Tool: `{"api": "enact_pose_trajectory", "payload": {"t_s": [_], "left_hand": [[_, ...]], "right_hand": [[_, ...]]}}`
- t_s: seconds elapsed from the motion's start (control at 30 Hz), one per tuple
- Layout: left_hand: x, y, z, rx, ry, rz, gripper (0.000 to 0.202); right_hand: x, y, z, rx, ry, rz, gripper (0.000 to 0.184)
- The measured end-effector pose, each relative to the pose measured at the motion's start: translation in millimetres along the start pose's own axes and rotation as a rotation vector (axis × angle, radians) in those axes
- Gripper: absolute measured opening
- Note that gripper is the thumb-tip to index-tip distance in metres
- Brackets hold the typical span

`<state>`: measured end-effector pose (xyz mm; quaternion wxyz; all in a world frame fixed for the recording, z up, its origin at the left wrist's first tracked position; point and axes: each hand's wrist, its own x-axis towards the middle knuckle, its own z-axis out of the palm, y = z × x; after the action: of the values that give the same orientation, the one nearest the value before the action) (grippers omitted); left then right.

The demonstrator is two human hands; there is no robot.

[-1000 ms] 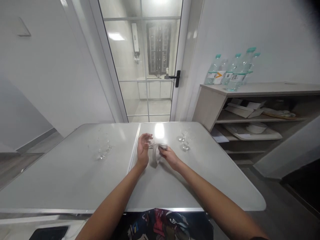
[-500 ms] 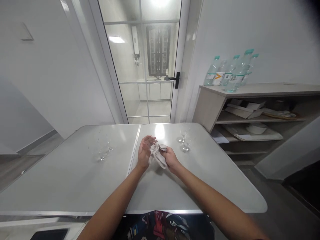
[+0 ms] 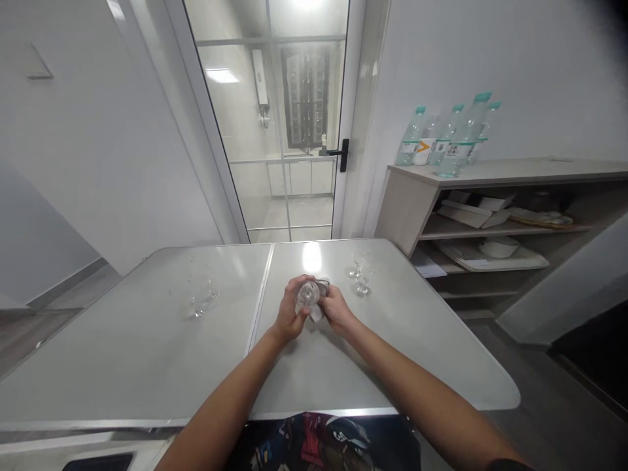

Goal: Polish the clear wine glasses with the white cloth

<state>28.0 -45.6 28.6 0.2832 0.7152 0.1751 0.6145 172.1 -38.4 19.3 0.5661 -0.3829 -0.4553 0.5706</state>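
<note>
My left hand (image 3: 288, 315) is closed round a clear stemmed glass (image 3: 306, 296), tipped so that its round foot faces me. My right hand (image 3: 333, 308) pinches a small grey cloth (image 3: 319, 299) against the glass from the right. Both hands meet above the middle of the grey table (image 3: 147, 353), just right of its centre seam. Most of the cloth is hidden between the hands and the glass.
Two clear stemmed glasses (image 3: 362, 270) stand on the table to the right of my hands, and more clear glasses (image 3: 203, 297) to the left. A wooden shelf unit (image 3: 490, 209) with water bottles (image 3: 449, 137) stands at the right. A glass door (image 3: 279, 124) is behind the table.
My left hand has closed and turned the glass so that its foot faces me. The cloth, which hung loose between the hands, is now bunched against the glass under my right hand.
</note>
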Motion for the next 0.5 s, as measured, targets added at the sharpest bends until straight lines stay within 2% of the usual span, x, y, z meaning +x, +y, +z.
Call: {"api": "enact_pose_trajectory", "payload": {"t_s": [0.1,0.2,0.27,0.3,0.37,0.5], "left_hand": [[-1,-4,0.1,0.026,-0.029,0.022,0.063],[2,-5,1.3,0.062,0.064,0.015,0.06],[5,-3,1.6,0.095,0.136,-0.017,0.058],[6,-2,1.4,0.105,0.171,-0.045,0.056],[9,-1,0.6,0.107,0.244,-0.119,0.054],[12,-6,-2.4,0.087,0.354,-0.292,0.051]], "right_hand": [[2,1,-7,-0.236,0.122,-0.116,0.012],[0,-1,-12,-0.532,0.217,-0.216,0.016],[-3,-5,-13,-0.711,0.232,-0.288,0.016],[-5,-8,-14,-0.782,0.197,-0.321,0.015],[-7,-13,-15,-0.896,0.045,-0.359,0.016],[-13,-21,-11,-1.142,-0.287,-0.321,0.052]]}}
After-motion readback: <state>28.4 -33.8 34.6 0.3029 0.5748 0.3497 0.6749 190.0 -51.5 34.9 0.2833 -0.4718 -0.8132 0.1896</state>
